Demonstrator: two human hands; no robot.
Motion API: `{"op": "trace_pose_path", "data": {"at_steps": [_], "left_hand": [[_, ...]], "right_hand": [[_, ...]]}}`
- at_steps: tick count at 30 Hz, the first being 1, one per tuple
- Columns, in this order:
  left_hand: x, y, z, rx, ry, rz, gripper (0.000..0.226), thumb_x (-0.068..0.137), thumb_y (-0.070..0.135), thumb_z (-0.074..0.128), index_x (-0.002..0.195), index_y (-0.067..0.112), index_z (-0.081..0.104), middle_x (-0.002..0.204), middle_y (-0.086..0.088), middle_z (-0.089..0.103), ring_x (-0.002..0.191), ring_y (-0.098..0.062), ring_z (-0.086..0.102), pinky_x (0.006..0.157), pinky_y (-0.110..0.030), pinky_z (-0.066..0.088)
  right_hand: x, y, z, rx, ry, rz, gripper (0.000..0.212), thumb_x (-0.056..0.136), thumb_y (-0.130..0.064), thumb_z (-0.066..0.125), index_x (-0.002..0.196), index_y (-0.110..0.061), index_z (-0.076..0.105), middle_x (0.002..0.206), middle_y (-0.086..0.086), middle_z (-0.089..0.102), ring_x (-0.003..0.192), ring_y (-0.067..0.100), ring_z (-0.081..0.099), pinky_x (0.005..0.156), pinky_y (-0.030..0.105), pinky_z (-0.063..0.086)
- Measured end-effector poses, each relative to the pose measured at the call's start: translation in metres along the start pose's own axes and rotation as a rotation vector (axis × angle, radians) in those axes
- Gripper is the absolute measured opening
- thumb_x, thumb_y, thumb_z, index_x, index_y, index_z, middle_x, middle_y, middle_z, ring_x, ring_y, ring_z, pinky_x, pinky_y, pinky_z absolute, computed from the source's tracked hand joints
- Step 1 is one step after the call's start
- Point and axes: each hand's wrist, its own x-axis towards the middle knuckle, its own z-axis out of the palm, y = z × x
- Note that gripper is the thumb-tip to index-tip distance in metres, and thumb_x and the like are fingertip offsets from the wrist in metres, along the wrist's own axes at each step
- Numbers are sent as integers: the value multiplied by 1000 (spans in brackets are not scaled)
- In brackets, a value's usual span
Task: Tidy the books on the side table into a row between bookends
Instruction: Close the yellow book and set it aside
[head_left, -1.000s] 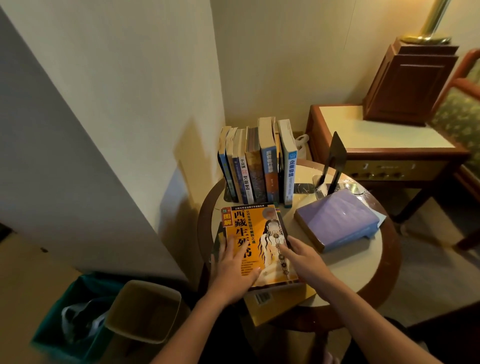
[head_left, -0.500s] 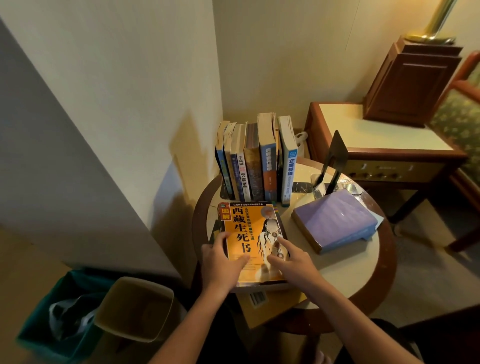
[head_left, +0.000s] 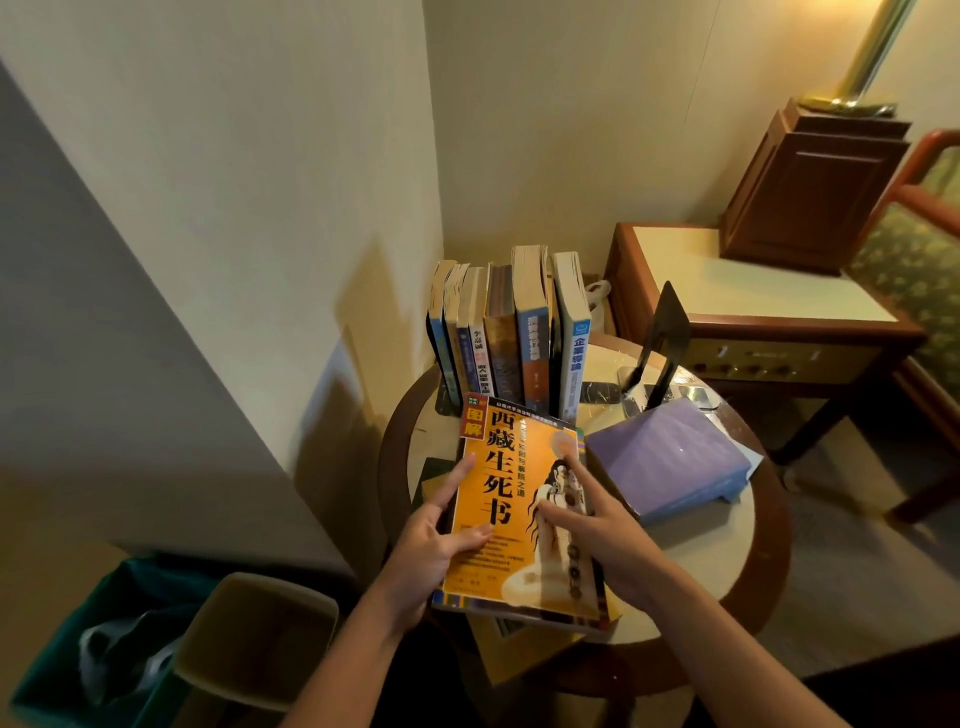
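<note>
An orange book (head_left: 511, 488) with black characters on its cover is raised at a tilt over the near side of the round side table (head_left: 701, 566). My left hand (head_left: 431, 551) grips its left edge, thumb on the cover. Fingers spread and straight, my right hand (head_left: 608, 530) presses on the cover's right half. Several books (head_left: 519, 332) stand upright in a row at the table's back. To their right a black bookend (head_left: 667, 332) stands apart from them. A purple book (head_left: 670, 457) lies flat in front of the bookend. A yellow book (head_left: 524, 654) lies under the orange one.
The wall runs close along the left of the table. A beige bin (head_left: 254, 634) and a green bag (head_left: 93, 649) stand on the floor at the lower left. A wooden console (head_left: 753, 280) and an upholstered chair (head_left: 924, 249) are at the right.
The orange book has come up off the pile and tilted toward me. My left hand shifted from lying flat on the cover to gripping its left edge.
</note>
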Motion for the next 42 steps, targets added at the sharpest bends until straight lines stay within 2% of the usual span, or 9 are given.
{"op": "trace_pose_path", "data": {"at_steps": [6,9,15,22,25,30,36,39,42], "left_hand": [[-9,9,6,284,17,201,87,95,3,64,143,66,29,141,17,53,121,-7,63,89,-37,61],[-2,24,10,549,107,401,98,95,10,67,144,73,11,138,28,38,124,8,51,95,-29,56],[13,51,7,948,364,754,101,96,38,63,146,64,-22,130,-3,36,105,-7,51,79,-21,51],[-2,38,17,857,368,938,43,101,47,49,139,30,36,132,4,47,120,-3,56,84,-5,49],[-17,44,40,557,305,791,52,98,66,41,138,33,38,131,3,59,117,-7,63,83,-22,58],[-34,48,63,4,97,331,44,92,55,38,118,30,62,102,8,77,102,-12,72,77,-24,58],[-36,19,96,253,-90,311,53,104,47,40,150,20,46,141,-2,61,127,-10,60,100,-29,52],[-27,5,113,454,-123,394,56,105,50,32,158,34,27,163,16,31,151,-2,25,125,-39,23],[-16,-11,125,525,-139,401,54,106,49,31,158,40,21,166,23,15,152,5,7,129,-40,7]], "right_hand": [[-7,-21,0,-106,38,-267,92,95,-12,67,151,-60,12,137,1,60,100,20,74,72,37,63],[-5,-38,4,-253,72,-455,102,92,-10,69,146,-67,4,149,-4,49,119,15,66,79,37,63],[-4,-62,14,-637,207,-656,125,86,-15,78,147,-61,-21,156,3,33,136,19,48,94,44,59],[-10,-54,19,-732,285,-649,110,90,-29,72,153,-47,-16,139,0,39,124,8,45,90,16,52],[-28,-61,34,-458,277,-586,91,95,-46,59,150,-57,-12,149,-7,32,134,14,41,85,8,49],[-66,-74,46,-238,139,-419,78,91,-65,43,146,-67,-13,168,-6,13,146,25,35,113,50,43],[-91,-74,33,-287,202,-394,64,106,-33,48,152,-61,14,144,-16,34,113,5,54,95,33,55],[-103,-65,17,-294,278,-372,51,107,-25,43,146,-58,36,146,-12,43,121,7,54,102,37,53],[-115,-54,1,-370,326,-321,47,106,-23,46,139,-55,48,137,-10,52,106,5,61,94,31,56]]}}
